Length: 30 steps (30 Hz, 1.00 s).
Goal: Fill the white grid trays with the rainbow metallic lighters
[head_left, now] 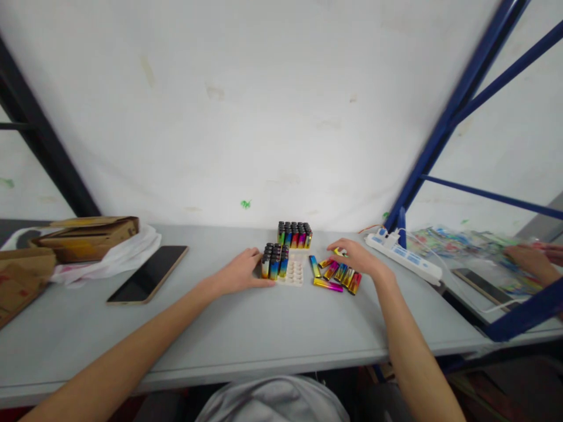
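Note:
A white tray (295,273) with round-edged slots lies in front of me, its left part filled with upright lighters (274,261) that have black tops and shiny rainbow bodies. My left hand (241,271) grips the tray's left end, thumb along the front and fingers behind. To the right lies a loose pile of shiny multicoloured lighters (341,272), several side by side and one magenta-yellow lighter (328,285) across the front. Over the pile's back edge, my right hand (354,255) has its fingers closed around a yellowish lighter (339,252), partly hidden by them.
A full block of upright lighters (294,234) stands behind the tray. Left are a phone (149,274), cardboard boxes (88,239) and a white plastic bag (147,241). A power strip (404,258) and blue rack frame (428,158) stand right; beyond, another person's hands (534,262) work.

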Available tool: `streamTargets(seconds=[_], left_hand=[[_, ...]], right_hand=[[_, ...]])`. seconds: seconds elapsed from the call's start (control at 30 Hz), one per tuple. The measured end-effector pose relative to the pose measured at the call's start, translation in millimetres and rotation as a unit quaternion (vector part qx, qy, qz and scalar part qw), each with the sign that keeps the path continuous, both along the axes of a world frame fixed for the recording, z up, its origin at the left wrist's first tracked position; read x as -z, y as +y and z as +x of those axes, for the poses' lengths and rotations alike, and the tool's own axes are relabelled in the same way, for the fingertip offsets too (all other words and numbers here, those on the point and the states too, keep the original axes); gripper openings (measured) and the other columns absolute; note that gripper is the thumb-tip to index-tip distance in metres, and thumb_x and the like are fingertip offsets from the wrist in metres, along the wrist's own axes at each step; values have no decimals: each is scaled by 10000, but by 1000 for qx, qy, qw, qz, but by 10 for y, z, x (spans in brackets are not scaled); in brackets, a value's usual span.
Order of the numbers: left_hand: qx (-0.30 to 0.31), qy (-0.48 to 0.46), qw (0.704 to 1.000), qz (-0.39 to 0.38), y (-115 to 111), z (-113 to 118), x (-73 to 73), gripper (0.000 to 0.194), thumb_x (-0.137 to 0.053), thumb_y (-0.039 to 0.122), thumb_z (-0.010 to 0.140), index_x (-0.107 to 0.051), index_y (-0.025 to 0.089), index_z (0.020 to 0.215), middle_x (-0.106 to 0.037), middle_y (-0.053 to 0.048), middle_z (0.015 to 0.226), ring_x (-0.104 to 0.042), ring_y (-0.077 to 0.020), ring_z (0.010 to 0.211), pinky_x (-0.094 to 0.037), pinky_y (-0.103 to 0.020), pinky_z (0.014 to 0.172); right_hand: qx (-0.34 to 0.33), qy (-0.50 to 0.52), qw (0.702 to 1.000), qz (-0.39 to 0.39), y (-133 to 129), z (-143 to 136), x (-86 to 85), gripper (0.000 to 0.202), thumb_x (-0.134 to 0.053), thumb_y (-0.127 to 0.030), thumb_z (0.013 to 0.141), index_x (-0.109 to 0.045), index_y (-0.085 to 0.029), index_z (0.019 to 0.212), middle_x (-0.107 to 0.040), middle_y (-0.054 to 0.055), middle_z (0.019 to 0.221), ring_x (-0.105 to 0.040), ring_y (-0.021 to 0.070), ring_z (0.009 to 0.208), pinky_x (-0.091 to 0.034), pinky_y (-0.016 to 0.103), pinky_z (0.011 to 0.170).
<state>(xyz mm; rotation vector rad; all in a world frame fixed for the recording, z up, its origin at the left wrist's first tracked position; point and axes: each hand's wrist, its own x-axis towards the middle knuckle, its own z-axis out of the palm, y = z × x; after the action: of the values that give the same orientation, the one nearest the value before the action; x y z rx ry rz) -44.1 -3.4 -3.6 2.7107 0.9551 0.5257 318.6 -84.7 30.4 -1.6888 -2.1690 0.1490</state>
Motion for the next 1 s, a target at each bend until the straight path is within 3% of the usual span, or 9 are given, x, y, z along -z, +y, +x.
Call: streamTargets(seconds=[0.17,0.3,0.43,0.5,0.6,0.67,0.77,0.9,1.0], left_hand=[[4,29,1000,-2,5,-2,-15,689,-661,775,746,-688,158,1052,-651,-145,1097,-618,-334,1065,-496,-419,967],[2,41,999,0,-4,-1,-35,687,-651,767,761,-679,152,1064,-645,-148,1102,-613,-331,1064,-491,-421,973],[6,24,1000,1,-4,-4,-27,666,-659,772,748,-687,178,1048,-655,-131,1091,-616,-325,1060,-494,-411,962],[6,19,1000,-2,0,-4,-20,666,-673,770,735,-693,179,1042,-660,-134,1084,-620,-328,1056,-498,-412,953],[4,14,1000,-7,4,-3,-15,671,-691,762,720,-702,172,1039,-665,-142,1080,-624,-337,1045,-505,-424,943],[4,5,1000,-6,5,-1,-13,664,-699,754,716,-705,178,1047,-671,-137,1083,-624,-335,1046,-502,-428,955],[4,-1,1000,1,11,2,-2,665,-697,759,712,-707,182,1043,-674,-132,1077,-626,-330,1043,-499,-428,966],[7,-3,1000,5,16,3,13,666,-683,774,718,-708,180,1021,-670,-131,1060,-628,-325,1024,-503,-428,955],[11,6,1000,3,14,2,12,670,-680,768,731,-699,172,1038,-661,-135,1061,-625,-325,1023,-508,-427,943]], right_hand=[[-38,-6,996,-79,17,54,60,241,-665,-225,888,-780,-181,1095,-757,112,1125,-704,256,1007,-515,354,940],[-22,-27,998,-47,54,-19,58,216,-638,-239,920,-780,-168,1067,-761,110,1080,-699,239,971,-499,326,914],[42,-59,997,19,85,-282,84,364,-506,-415,1016,-757,-153,1000,-744,134,1018,-669,243,971,-469,341,910],[81,-91,992,16,112,-457,141,460,-499,-544,996,-739,-157,931,-730,149,982,-661,258,945,-464,356,881],[91,-106,990,-3,170,-648,250,401,-579,-537,947,-687,-164,848,-716,142,927,-656,249,875,-455,344,827],[77,-53,996,-4,209,-702,299,298,-616,-457,927,-643,-173,841,-700,97,863,-638,215,805,-448,315,775],[57,130,990,6,231,-734,300,297,-578,-477,933,-577,-183,888,-645,18,764,-583,166,705,-442,279,689],[-16,399,916,-31,175,-857,216,423,-536,-628,901,-522,-211,970,-567,-35,723,-559,143,641,-475,268,624],[-31,493,866,-73,119,-1002,175,448,-584,-653,859,-458,-249,1002,-535,-63,735,-479,105,527,-419,233,509]])
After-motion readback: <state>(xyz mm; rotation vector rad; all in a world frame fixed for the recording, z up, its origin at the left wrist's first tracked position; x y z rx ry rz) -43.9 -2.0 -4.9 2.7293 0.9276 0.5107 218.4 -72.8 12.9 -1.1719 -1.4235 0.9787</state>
